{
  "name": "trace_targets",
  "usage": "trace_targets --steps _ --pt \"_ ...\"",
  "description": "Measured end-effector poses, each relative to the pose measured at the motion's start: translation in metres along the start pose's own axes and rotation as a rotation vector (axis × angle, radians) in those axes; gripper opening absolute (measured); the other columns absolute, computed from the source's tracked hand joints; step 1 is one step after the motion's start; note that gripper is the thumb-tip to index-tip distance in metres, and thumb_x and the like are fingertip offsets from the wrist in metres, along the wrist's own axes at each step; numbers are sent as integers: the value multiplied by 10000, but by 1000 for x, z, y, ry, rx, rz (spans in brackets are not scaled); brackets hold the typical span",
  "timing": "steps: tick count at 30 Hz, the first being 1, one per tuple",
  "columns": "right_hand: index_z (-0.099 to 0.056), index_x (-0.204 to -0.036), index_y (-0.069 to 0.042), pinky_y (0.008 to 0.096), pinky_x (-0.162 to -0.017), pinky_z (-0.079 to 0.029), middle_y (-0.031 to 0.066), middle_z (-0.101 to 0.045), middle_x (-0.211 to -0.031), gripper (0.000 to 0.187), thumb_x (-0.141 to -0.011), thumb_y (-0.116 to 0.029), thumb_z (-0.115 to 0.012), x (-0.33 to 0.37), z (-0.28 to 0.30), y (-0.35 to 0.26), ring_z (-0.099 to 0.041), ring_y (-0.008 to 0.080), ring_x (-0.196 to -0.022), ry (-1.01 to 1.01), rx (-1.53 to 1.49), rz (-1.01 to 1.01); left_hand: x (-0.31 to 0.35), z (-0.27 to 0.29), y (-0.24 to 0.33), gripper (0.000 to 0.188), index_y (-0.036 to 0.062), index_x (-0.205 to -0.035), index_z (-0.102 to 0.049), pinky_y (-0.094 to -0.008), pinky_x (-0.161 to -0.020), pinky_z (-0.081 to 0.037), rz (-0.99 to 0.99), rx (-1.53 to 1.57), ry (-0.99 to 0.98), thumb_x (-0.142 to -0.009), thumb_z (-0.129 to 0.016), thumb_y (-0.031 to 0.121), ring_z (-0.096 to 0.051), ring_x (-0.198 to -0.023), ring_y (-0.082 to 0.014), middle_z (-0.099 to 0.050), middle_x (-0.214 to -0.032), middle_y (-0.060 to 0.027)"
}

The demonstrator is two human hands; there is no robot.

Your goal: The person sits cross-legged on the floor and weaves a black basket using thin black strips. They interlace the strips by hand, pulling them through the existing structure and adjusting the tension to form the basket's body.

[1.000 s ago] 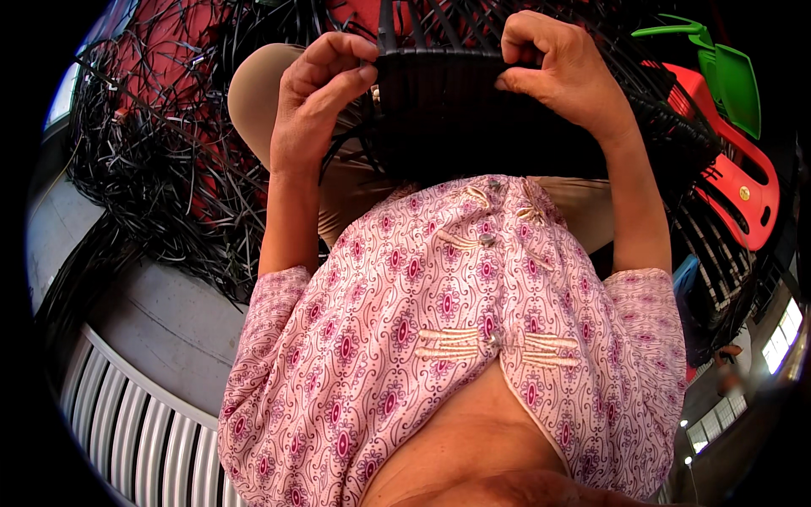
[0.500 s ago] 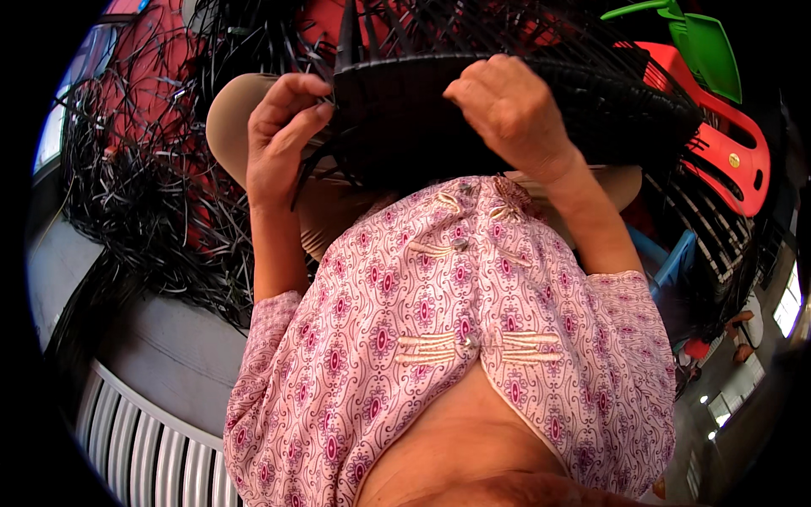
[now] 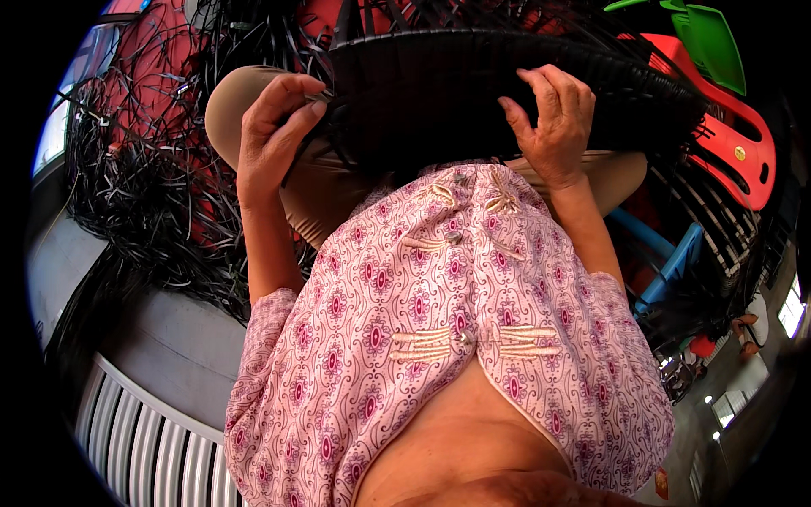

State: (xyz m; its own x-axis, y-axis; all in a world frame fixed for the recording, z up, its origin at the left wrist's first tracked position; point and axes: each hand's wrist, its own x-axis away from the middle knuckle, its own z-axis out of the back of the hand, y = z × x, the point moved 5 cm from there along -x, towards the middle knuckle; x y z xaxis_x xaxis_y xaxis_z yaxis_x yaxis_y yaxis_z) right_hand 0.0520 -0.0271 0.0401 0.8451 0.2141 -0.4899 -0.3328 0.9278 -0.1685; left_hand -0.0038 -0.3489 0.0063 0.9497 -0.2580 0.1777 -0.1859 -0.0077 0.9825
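Observation:
A large dark woven piece (image 3: 422, 101), apparently a basket made of black strips, rests across my lap with its curved rim toward the far side. At its left edge, my left hand (image 3: 274, 139) pinches the end of a thin black strip (image 3: 328, 96) between thumb and forefinger. My right hand (image 3: 553, 122) is in front of the right half of the weave, thumb and fingers apart, with nothing visible in it. Shadow hides most of the weave's inner surface.
A tangled heap of black strips (image 3: 135, 220) covers a red surface (image 3: 165, 80) at the left. To the right are a red plastic chair (image 3: 735, 156), a green plastic scoop (image 3: 710, 51) and a blue plastic frame (image 3: 672, 266). A ribbed metal rack (image 3: 148, 439) lies at lower left.
My right hand has moved right and down from the rim, and its curled fingers have opened. The woven piece's rim has shifted up and away. My left hand keeps its pinch.

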Motion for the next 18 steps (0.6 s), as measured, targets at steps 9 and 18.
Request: trace_targets --steps 9,18 --pt "-651 -1130 -131 364 -885 -409 10 -570 -1131 403 -801 -336 -759 4 1 -2 -538 207 -1009 72 -37 34 -8 4 19 201 -2 -1100 -634 -225 -795 -463 -50 -402 -4 -902 -650 28 -579 -873 -64 -631 -938 13" --pt "-608 -1268 -142 402 -974 -362 21 -534 -1223 589 -762 -388 -780 -8 -23 -20 -490 226 -1150 36 -77 69 9 -95 59 430 98 -1227 -624 -409 -975 -413 -574 -1282 38 -818 -725 182 -529 -1145 -303 -578 -1206 -83"
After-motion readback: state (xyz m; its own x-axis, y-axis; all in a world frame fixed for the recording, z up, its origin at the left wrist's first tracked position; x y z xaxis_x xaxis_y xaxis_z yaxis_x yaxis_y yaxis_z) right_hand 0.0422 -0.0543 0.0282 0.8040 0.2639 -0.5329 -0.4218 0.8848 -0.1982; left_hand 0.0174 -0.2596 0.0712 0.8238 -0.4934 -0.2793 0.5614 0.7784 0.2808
